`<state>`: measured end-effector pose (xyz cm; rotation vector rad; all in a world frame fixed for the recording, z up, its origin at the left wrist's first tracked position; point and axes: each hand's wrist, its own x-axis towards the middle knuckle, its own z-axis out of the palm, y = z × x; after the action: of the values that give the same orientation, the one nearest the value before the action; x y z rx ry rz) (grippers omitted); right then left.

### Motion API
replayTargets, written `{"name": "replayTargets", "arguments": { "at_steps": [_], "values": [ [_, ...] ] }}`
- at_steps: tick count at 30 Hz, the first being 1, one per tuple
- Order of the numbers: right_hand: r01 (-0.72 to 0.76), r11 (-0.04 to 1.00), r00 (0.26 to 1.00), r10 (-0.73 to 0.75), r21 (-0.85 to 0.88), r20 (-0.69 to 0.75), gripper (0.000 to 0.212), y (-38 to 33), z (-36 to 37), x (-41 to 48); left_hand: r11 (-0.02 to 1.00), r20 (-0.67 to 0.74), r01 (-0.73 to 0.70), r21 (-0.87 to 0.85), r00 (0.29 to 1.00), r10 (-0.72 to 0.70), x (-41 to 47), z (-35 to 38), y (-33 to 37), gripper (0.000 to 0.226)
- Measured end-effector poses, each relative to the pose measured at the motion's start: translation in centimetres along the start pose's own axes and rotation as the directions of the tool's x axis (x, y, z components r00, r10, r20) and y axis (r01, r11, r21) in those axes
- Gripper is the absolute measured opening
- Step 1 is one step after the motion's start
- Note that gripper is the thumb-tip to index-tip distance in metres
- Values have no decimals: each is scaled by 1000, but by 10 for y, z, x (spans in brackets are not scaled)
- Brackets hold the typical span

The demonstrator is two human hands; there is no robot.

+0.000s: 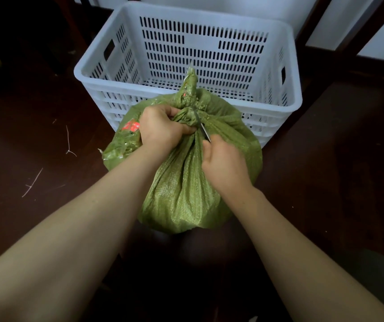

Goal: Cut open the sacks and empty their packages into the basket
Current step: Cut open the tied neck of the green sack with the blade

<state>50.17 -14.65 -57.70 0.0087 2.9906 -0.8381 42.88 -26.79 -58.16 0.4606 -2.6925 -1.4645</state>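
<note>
The green sack (186, 182) stands on the dark floor (47, 117), just in front of the white basket (79, 73). Its tied neck is gripped by the left hand (160, 129), and a thin blade (201, 126) is held against the knot by the right hand (223, 163). The sack is judged not yet opened, and no packages are seen in the basket.

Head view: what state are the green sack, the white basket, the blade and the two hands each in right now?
Green sack: tied shut at the neck, standing in front of the basket.
White basket: upright, no packages visible inside.
Blade: laid against the sack's tied neck.
Left hand: grips the bunched fabric by the knot.
Right hand: holds the blade.
</note>
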Motion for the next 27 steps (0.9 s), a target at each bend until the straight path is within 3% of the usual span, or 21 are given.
{"name": "replayTargets", "arguments": {
  "at_steps": [9, 13, 18, 24, 27],
  "values": [
    [40, 998, 999, -40, -41, -4, 27, 5, 4, -9, 996, -2, 59, -66, 998, -59, 1, -5, 1, 32],
    [-24, 999, 999, 22, -33, -37, 27, 2, 3, 9, 1000, 27, -18, 0, 999, 18, -9, 4, 6, 32],
    [48, 999, 999, -48, -13, -16, 23, 3, 3, -6, 998, 10, 52, -39, 999, -52, 0, -4, 3, 35],
    [-10, 999, 999, 12, 43, -32, 21, 0, 1, 12, 1000, 30, -27, 13, 999, 27, -8, 4, 5, 29],
    [19, 998, 1000, -18, 53, -12, 20, 2, 1, 8, 1000, 7, 21, 0, 1000, -21, -2, -1, 3, 32]
  ]
}}
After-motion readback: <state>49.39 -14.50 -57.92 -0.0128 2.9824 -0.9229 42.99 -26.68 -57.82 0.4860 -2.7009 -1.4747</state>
